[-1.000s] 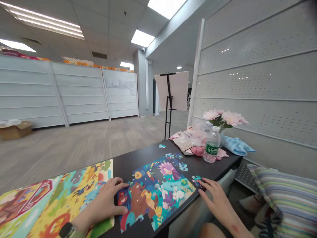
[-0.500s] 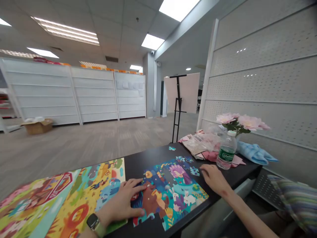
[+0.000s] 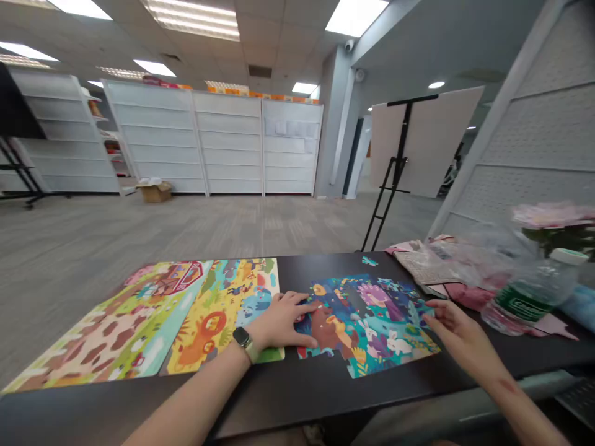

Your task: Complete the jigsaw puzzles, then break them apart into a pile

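the puzzle sits part-built on the dark table, mid-table, near edge. our left hand lies flat on its left side, fingers spread, released, grasping nothing. watch on that wrist. our right hand is at the puzzle's right edge, fingers curled over a blue piece; can't tell if it's pinched. one loose piece lies far of the puzzle, well apart. just left: picture boards, flat on the table. right: bottle near the table's right end, pink cloth behind it, flowers beyond. farther off: easel, white shelving.
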Demonstrator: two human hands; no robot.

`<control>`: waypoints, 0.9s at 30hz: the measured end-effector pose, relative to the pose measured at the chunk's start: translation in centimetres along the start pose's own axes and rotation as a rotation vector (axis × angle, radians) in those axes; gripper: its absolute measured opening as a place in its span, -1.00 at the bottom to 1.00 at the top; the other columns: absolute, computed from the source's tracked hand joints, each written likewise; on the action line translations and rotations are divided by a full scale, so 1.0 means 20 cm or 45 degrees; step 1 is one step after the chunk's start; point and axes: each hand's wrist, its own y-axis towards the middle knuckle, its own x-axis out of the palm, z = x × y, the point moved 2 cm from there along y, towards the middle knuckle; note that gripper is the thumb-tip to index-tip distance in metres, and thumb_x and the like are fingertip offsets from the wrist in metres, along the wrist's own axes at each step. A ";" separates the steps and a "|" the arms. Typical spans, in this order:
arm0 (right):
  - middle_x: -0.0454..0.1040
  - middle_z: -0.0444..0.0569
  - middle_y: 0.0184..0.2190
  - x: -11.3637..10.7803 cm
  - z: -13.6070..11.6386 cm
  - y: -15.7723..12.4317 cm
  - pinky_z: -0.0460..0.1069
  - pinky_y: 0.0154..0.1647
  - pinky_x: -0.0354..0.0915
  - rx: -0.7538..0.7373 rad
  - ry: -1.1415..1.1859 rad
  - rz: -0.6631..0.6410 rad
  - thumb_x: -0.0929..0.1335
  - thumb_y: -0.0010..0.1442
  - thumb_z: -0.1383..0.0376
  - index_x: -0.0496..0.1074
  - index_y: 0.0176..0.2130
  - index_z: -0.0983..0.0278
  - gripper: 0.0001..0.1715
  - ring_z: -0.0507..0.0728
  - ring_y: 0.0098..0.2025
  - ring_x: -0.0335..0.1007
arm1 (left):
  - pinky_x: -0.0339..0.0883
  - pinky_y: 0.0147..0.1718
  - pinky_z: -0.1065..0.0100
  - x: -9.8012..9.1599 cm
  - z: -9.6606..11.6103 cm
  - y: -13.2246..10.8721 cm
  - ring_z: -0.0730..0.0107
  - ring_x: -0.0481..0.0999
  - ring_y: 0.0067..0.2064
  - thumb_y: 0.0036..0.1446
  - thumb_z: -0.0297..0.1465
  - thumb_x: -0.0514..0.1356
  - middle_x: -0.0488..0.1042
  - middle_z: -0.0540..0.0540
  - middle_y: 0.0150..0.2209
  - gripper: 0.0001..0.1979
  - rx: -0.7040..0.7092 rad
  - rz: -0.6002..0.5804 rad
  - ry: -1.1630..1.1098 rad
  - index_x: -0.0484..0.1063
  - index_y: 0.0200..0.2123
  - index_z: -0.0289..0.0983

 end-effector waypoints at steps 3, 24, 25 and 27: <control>0.56 -0.02 -0.33 0.24 -0.35 -0.24 -0.01 -0.32 0.44 0.030 0.336 -0.317 0.36 0.19 0.01 0.46 -0.09 0.20 -0.60 0.16 -0.32 0.52 | 0.09 0.19 -0.18 0.01 0.00 0.00 -0.19 0.23 0.27 0.05 0.09 0.31 0.26 -0.29 0.30 -0.21 0.005 0.018 0.029 0.29 0.29 -0.05; 0.46 0.01 -0.12 0.53 -0.92 -0.62 0.26 0.09 0.32 -0.438 -0.082 -0.400 0.36 0.21 0.38 0.55 -0.14 0.09 -0.75 0.28 0.00 0.37 | -0.01 0.27 -0.16 0.00 0.00 -0.04 -0.20 0.15 0.32 -0.06 -0.01 0.40 0.19 -0.19 0.36 -0.18 0.008 -0.075 -0.058 0.31 0.27 -0.05; 0.46 0.01 -0.08 0.51 -0.92 -0.61 0.25 0.11 0.32 -0.432 -0.078 -0.423 0.38 0.21 0.35 0.54 -0.09 0.10 -0.73 0.28 0.04 0.35 | -0.05 0.28 -0.17 0.01 0.00 -0.04 -0.20 0.15 0.33 -0.04 -0.02 0.39 0.19 -0.19 0.36 -0.19 -0.011 -0.074 -0.048 0.30 0.28 -0.04; 0.45 0.01 0.03 0.44 -0.85 -0.59 0.23 0.17 0.28 -0.417 -0.081 -0.371 0.37 0.23 0.30 0.47 0.04 0.09 -0.63 0.27 0.11 0.32 | -0.12 0.29 -0.21 0.03 -0.01 -0.04 -0.20 0.13 0.34 0.01 0.02 0.35 0.19 -0.18 0.36 -0.24 -0.040 -0.082 -0.023 0.32 0.26 -0.03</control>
